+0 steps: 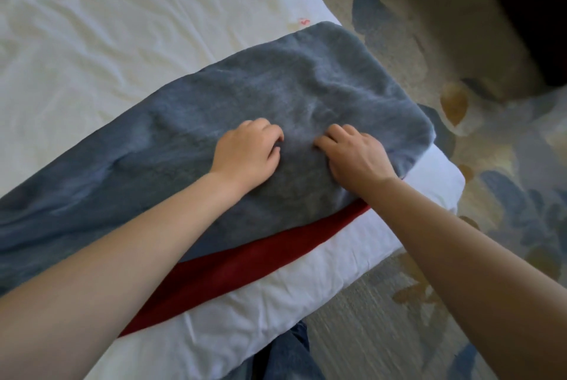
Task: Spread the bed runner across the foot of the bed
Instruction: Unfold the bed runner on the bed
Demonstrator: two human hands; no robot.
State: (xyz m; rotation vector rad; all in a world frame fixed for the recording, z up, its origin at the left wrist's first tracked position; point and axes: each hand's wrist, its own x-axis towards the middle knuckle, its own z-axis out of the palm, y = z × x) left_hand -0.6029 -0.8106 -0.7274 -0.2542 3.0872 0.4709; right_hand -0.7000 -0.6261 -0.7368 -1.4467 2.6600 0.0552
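A blue-grey plush bed runner [276, 82] lies in a band across the foot of the white bed [107, 26], its end reaching the bed's right corner. A dark red strip [245, 260] shows along its near edge. My left hand [248, 152] and my right hand [356, 155] sit side by side on the runner near that end. Both have their fingers curled down into the pile, bunching the fabric between them. Small wrinkles rise around the fingertips.
The bed's near edge and right corner [441, 180] drop to a beige carpet with blue and gold leaf shapes [506, 195]. A dark piece of furniture [537, 11] stands at the upper right. My jeans-clad leg [291, 355] is against the bed's side.
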